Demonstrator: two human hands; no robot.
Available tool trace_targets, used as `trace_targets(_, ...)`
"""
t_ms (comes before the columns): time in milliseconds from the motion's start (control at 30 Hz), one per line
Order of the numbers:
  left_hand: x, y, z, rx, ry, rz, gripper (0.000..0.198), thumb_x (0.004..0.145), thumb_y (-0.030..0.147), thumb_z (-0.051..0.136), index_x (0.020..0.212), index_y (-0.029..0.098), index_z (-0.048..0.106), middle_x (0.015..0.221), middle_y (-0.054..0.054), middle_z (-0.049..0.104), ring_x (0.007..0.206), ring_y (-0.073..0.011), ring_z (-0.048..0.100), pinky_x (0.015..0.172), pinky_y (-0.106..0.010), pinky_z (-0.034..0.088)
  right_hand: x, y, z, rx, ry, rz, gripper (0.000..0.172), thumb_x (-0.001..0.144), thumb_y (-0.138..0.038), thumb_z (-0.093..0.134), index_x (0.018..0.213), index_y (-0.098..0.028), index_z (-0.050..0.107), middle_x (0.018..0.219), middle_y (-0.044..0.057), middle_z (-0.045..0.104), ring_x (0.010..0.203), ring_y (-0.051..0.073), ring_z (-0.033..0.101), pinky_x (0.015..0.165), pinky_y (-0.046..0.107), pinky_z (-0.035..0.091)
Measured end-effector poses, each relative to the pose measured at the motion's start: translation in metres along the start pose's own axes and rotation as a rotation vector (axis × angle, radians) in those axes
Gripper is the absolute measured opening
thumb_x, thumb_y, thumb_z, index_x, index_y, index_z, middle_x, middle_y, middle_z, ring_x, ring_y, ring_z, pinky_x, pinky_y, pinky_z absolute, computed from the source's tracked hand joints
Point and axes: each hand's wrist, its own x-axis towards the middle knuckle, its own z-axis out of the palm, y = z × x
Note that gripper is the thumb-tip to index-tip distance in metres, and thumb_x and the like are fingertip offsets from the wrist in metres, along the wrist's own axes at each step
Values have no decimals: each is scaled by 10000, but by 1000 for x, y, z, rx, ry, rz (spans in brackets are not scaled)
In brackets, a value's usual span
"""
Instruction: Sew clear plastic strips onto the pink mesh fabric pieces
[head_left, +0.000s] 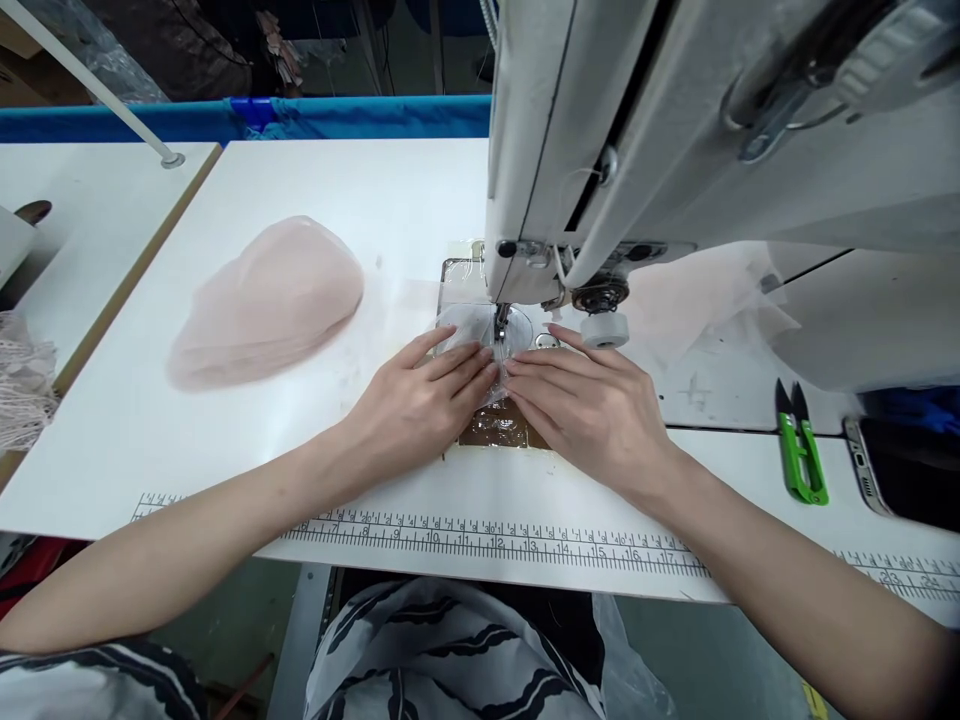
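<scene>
Both hands lie palm down at the needle area of a sewing machine (637,150). My left hand (416,405) rests with outstretched fingers on a thin, sheer piece of fabric (469,322), just left of the presser foot (501,318). From the other side, my right hand (596,408) lies with its fingers extended, the tips meeting the fabric right of the foot. The fingers cover part of the fabric, so its full outline is hidden. Clear tape and a brown plate (499,428) show below the fingertips.
Pale pink sheer pieces (270,300) are stacked at left, and more sheer fabric (682,300) lies at right behind the machine head. Green thread snips (802,450) and a phone (907,465) sit at right. A printed ruler (465,535) runs along the front edge.
</scene>
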Motion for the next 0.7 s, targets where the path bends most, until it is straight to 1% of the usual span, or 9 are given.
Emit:
trace_targets(100, 0, 0, 0, -45, 0, -16, 330, 942, 112, 518, 1244, 118, 653, 1226, -125, 691, 1184, -244, 648, 1114, -473, 467, 0, 0, 0, 15, -7, 16, 191, 913, -114, 584, 919, -204, 752, 990, 41, 783, 982, 193, 727, 1008, 414, 547)
trace_targets(267, 0, -1, 0, 15, -2, 3, 319, 956, 126, 490, 1226, 127, 661, 1227, -106, 693, 1177, -232, 653, 1105, -469, 480, 1, 0, 1, 4, -9, 30, 198, 922, -127, 575, 915, -217, 752, 1003, 32, 781, 975, 190, 731, 1006, 419, 551)
trace_targets(367, 1, -2, 0, 45, -5, 9, 321, 960, 130, 481, 1228, 141, 657, 1229, -92, 694, 1176, -226, 654, 1106, -475, 477, 1, 0, 2, -37, 1, 21, 206, 935, -131, 562, 893, -218, 744, 991, 21, 782, 961, 174, 734, 990, 399, 558)
trace_targets(533, 2, -2, 0, 18, 10, 7, 321, 956, 131, 484, 1224, 119, 660, 1229, -117, 691, 1170, -246, 657, 1107, -504, 467, 2, 1, 3, -61, 30, 19, 183, 932, -134, 573, 882, -199, 737, 978, 17, 785, 942, 169, 738, 964, 376, 559)
trace_targets(700, 4, -6, 2, 20, -14, -15, 323, 979, 153, 453, 1234, 156, 652, 1267, -90, 672, 1182, -230, 651, 1131, -532, 436, 4, 3, 4, -86, 40, 30, 187, 937, -137, 569, 882, -202, 736, 960, 8, 787, 934, 162, 736, 972, 348, 535)
